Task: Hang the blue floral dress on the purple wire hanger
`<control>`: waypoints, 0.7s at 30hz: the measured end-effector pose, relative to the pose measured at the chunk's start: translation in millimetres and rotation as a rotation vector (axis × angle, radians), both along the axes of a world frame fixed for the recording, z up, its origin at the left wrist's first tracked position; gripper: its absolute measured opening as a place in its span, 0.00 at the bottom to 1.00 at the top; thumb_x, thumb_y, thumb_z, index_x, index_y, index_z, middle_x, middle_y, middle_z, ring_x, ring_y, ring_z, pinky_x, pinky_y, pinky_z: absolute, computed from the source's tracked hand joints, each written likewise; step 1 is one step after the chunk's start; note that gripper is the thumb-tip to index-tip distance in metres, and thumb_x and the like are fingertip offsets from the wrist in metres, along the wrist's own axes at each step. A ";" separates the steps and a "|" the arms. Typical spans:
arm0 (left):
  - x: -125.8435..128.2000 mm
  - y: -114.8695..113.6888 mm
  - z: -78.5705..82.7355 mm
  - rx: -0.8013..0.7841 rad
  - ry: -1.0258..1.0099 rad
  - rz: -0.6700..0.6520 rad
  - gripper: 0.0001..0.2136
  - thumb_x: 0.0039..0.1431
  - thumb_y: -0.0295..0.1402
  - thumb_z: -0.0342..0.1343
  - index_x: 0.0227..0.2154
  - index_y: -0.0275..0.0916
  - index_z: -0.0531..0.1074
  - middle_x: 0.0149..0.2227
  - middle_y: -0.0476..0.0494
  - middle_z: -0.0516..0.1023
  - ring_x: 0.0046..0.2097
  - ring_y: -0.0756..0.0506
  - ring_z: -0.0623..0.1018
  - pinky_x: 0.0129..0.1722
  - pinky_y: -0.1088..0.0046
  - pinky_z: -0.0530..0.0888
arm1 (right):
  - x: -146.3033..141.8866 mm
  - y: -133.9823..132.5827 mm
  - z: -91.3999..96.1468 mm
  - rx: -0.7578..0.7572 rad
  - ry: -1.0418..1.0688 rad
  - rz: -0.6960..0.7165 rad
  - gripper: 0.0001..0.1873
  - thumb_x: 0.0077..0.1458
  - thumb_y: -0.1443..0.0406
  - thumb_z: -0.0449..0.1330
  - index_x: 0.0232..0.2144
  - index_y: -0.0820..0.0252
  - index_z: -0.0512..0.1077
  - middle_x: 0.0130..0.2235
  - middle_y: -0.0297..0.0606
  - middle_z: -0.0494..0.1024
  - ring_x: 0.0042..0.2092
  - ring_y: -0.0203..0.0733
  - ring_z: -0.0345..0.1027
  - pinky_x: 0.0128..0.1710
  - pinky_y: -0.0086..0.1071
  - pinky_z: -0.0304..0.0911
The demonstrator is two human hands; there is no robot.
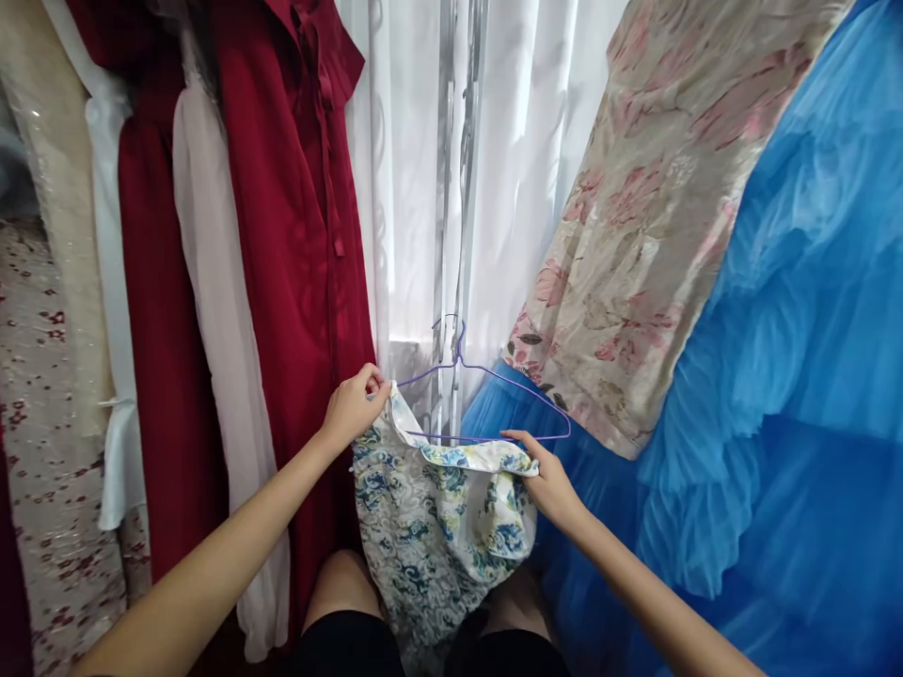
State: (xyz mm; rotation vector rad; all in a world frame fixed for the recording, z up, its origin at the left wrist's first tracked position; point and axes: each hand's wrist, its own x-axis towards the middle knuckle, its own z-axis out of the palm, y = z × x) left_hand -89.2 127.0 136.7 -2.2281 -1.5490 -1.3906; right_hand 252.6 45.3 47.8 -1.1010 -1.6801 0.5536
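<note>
A white dress with blue and yellow floral print (430, 527) hangs down between my legs, its top edge spread between my two hands. My left hand (358, 402) pinches the garment's left upper corner, with the left end of a purple wire hanger (518, 381) tucked inside the cloth there. My right hand (548, 475) grips the right side of the neckline, its index finger reaching up to the hanger's bottom bar. The hanger's right end sticks out bare above the cloth. Its hook points up toward the metal uprights behind.
Dark red dresses (282, 207) and a pale pink sleeve (222, 282) hang at the left. On the right hang a beige floral garment (627, 216) and a ruffled blue tulle dress (797, 310). Metal uprights (444, 188) stand before a white curtain (536, 103).
</note>
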 end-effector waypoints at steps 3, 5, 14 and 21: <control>9.3 -3.3 3.4 -0.040 0.079 -0.008 0.16 0.66 0.50 0.50 0.36 0.43 0.73 0.34 0.47 0.80 0.37 0.42 0.79 0.36 0.71 0.68 | -7.4 2.4 3.9 0.016 -0.033 0.070 0.23 0.51 0.72 0.52 0.46 0.57 0.78 0.42 0.38 0.82 0.44 0.49 0.74 0.45 0.37 0.64; 15.5 -3.9 5.7 -0.041 0.123 -0.051 0.16 0.66 0.49 0.50 0.41 0.45 0.74 0.40 0.46 0.82 0.41 0.40 0.80 0.37 0.70 0.69 | -13.9 0.8 5.2 0.018 -0.049 0.096 0.23 0.49 0.72 0.51 0.45 0.59 0.79 0.41 0.38 0.82 0.43 0.49 0.74 0.43 0.36 0.65; 25.6 -10.4 -1.7 0.047 0.267 -0.058 0.18 0.71 0.44 0.43 0.41 0.44 0.76 0.40 0.44 0.82 0.42 0.41 0.80 0.37 0.71 0.67 | 35.7 -4.5 25.0 0.196 0.008 -0.448 0.41 0.52 0.64 0.59 0.68 0.63 0.59 0.38 0.41 0.82 0.38 0.48 0.73 0.43 0.39 0.66; 2.1 4.8 -1.6 -0.047 0.054 -0.076 0.17 0.69 0.47 0.44 0.48 0.43 0.70 0.40 0.44 0.80 0.42 0.39 0.79 0.40 0.68 0.68 | 67.5 -4.7 68.1 -0.112 0.089 -0.068 0.10 0.45 0.60 0.65 0.24 0.61 0.78 0.25 0.39 0.79 0.30 0.48 0.72 0.38 0.40 0.68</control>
